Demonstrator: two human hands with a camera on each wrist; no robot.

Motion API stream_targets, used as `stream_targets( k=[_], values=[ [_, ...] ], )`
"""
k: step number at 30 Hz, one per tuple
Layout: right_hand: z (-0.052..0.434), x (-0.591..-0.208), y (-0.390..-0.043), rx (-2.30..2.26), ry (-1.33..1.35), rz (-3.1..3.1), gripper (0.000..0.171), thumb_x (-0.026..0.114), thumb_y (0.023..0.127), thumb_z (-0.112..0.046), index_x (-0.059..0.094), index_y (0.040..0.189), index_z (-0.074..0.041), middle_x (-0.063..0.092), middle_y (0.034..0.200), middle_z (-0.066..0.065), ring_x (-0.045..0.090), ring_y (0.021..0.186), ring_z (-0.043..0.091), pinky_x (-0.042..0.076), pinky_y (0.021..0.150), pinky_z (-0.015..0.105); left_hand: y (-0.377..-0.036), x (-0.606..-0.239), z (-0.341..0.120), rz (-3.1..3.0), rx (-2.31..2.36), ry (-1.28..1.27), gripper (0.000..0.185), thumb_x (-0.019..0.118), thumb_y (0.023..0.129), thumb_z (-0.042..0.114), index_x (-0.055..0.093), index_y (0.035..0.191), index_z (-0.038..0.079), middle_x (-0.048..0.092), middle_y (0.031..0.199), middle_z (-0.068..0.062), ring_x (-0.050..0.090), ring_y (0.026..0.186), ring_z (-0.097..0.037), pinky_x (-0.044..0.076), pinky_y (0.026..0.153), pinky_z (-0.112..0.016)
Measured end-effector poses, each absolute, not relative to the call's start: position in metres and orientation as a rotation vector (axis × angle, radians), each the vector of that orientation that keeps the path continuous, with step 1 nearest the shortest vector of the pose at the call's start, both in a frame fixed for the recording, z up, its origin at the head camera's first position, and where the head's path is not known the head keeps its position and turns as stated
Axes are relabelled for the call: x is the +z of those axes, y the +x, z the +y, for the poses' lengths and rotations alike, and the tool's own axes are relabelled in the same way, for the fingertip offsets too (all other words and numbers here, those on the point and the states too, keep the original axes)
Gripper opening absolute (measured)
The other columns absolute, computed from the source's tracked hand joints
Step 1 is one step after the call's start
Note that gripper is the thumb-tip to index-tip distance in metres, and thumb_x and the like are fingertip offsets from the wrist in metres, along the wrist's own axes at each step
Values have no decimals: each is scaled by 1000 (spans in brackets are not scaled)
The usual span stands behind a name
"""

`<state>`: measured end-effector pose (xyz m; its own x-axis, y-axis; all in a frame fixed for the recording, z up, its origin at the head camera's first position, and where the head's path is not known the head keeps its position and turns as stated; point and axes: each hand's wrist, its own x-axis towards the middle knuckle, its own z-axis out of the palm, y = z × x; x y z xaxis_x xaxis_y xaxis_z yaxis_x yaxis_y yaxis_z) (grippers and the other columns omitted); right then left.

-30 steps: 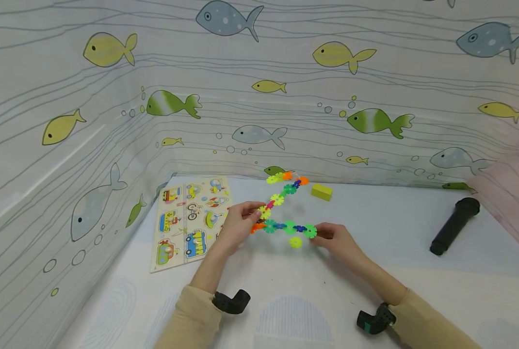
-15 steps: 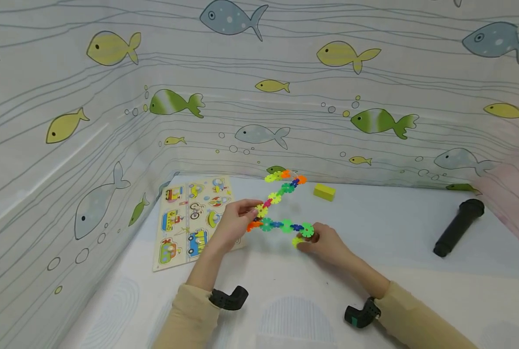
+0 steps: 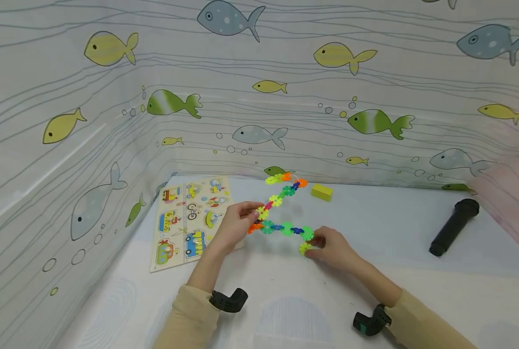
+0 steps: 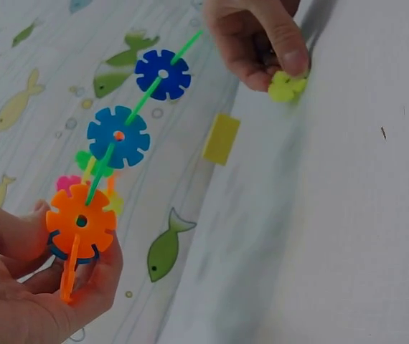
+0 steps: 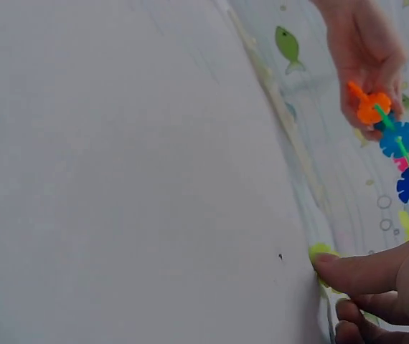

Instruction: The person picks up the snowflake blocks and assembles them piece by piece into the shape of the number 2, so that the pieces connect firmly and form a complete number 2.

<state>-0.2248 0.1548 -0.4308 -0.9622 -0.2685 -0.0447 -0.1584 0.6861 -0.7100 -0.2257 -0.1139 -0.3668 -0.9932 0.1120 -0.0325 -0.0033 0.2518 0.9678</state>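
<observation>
Pinching the orange end of the chain (image 3: pixel 281 213), the left hand (image 3: pixel 235 225) holds it up off the table (image 3: pixel 373 271). At the other end, the right hand (image 3: pixel 333 247) pinches a loose yellow piece (image 3: pixel 304 248) down on the table, just under the chain's green end piece (image 3: pixel 307 233). From left hand to right hand the chain's low arm runs almost flat. No words or labels can be read anywhere.

Open white table (image 3: pixel 294 310) near the person, puzzle board (image 3: pixel 189 218) blocking the left, yellow block (image 3: pixel 321 192) far centre, black cylinder (image 3: pixel 453 227) right, fish-print walls (image 3: pixel 111 121) closing left and far sides
</observation>
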Motion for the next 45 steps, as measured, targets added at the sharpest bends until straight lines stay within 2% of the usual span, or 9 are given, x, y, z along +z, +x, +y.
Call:
stream_targets(
  k=[8, 17, 22, 30, 36, 45],
  values=[
    [172, -434, -218, -1302, -400, 2696, 20, 81, 82, -14, 66, 94, -8, 60, 82, 1, 53, 77, 18, 45, 65, 24, -226, -368, -113, 2415, 1867, 103, 29, 54, 102, 6, 66, 128, 5, 64, 119, -12, 59, 101, -22, 53, 88, -25],
    [193, -427, -214, -1307, -431, 2704, 15, 76, 89, -23, 76, 98, -12, 69, 85, -2, 55, 77, 16, 45, 65, 25, -228, -374, -109, 2421, 1847, 95, 28, 55, 101, 7, 67, 127, 7, 65, 118, -12, 59, 103, -22, 51, 86, -24],
    [202, -422, -216, -1362, -458, 2634, 14, 71, 93, -22, 75, 101, -11, 75, 87, 0, 66, 83, 17, 48, 70, 24, -228, -377, -108, 2430, 1852, 98, 28, 56, 101, 7, 67, 127, 7, 65, 117, -12, 60, 102, -22, 52, 87, -26],
    [211, -422, -215, -1457, -452, 2569, 25, 71, 93, -22, 75, 110, -4, 77, 92, 5, 71, 87, 19, 56, 77, 24, -227, -378, -101, 2392, 1865, 104, 27, 55, 101, 6, 66, 126, 5, 64, 113, -11, 59, 98, -21, 52, 84, -24],
    [210, -421, -213, -1480, -404, 2570, 35, 73, 92, -24, 72, 119, -1, 78, 94, 4, 73, 91, 18, 55, 80, 20, -227, -380, -100, 2399, 1859, 109, 27, 55, 101, 6, 66, 126, 5, 65, 111, -11, 59, 97, -20, 53, 83, -24],
    [208, -417, -211, -1520, -399, 2566, 39, 73, 91, -24, 71, 120, 1, 78, 97, 7, 73, 91, 19, 54, 79, 21, -224, -377, -100, 2388, 1856, 105, 28, 54, 101, 6, 65, 127, 3, 64, 112, -12, 59, 99, -21, 53, 84, -23]
  ],
)
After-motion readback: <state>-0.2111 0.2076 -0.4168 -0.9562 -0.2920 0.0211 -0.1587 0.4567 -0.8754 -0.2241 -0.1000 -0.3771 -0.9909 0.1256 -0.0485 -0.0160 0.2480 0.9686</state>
